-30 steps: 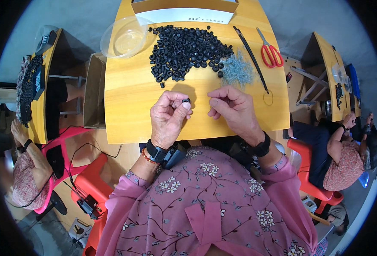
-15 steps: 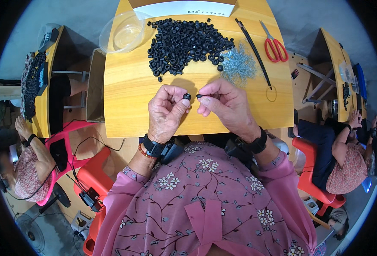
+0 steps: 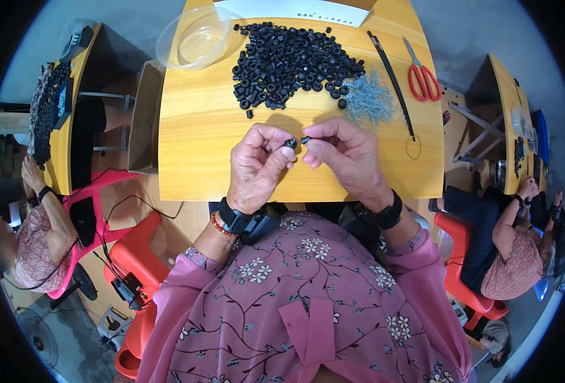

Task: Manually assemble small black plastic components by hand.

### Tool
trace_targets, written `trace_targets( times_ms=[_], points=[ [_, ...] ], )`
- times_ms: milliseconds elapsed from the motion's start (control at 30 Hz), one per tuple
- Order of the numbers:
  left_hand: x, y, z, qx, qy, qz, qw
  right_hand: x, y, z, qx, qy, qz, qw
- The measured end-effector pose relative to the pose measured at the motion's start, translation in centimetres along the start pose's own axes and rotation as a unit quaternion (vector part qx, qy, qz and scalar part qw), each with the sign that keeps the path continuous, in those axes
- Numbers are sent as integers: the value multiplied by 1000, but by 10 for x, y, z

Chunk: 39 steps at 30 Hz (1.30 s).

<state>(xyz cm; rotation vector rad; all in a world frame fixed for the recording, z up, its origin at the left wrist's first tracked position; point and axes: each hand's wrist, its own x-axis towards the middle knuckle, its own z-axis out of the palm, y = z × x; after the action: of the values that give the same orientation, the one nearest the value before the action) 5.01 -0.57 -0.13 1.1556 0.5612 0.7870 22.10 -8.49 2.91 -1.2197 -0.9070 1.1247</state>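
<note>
Between thumb and forefinger, my left hand [image 3: 259, 167] pinches a small black rubber cap [image 3: 290, 144], its hollow end facing right. My right hand [image 3: 351, 159] grips a second small black piece [image 3: 305, 140], a short dark part mostly hidden by the fingertips. The two pieces are close together but apart, above the near half of the wooden table. Beyond my hands lies a heap of black rubber pieces [image 3: 289, 64]. To its right is a pile of small, clear bluish bits [image 3: 368, 101], too fine to make out.
Red-handled scissors [image 3: 424, 82] and a black rod [image 3: 391, 83] with a thin loop lie on the right of the table [image 3: 206, 159]. A clear plastic bowl [image 3: 199, 41] stands back left, a white box [image 3: 301, 9] behind. Co-workers [image 3: 43, 249] sit at side tables.
My hands have shifted slightly right in the picture and drawn the two black pieces a little closer together. The table and its things also appear shifted as the view turns.
</note>
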Motion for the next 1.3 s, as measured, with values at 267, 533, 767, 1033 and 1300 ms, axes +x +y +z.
trace_targets(
  times_ms=[267, 533, 767, 1033, 1300],
  points=[
    [0, 1, -1, 12, 4, -9, 1000, 3, 3, 0, -71, -10, -26, 997],
    [0, -1, -1, 1, 5, -14, 1000, 5, 1, 7, -110, 22, -75, 991],
    [0, -4, -3, 16, 4, -6, 1000, 6, 1, 8, -174, 22, -107, 979],
    [0, -4, -1, -3, 16, -13, 1000, 7, -1, 10, -219, 25, -125, 967],
    [0, -4, 1, -11, 28, -3, 1000, 8, -6, 15, -280, 12, -153, 948]
  ],
)
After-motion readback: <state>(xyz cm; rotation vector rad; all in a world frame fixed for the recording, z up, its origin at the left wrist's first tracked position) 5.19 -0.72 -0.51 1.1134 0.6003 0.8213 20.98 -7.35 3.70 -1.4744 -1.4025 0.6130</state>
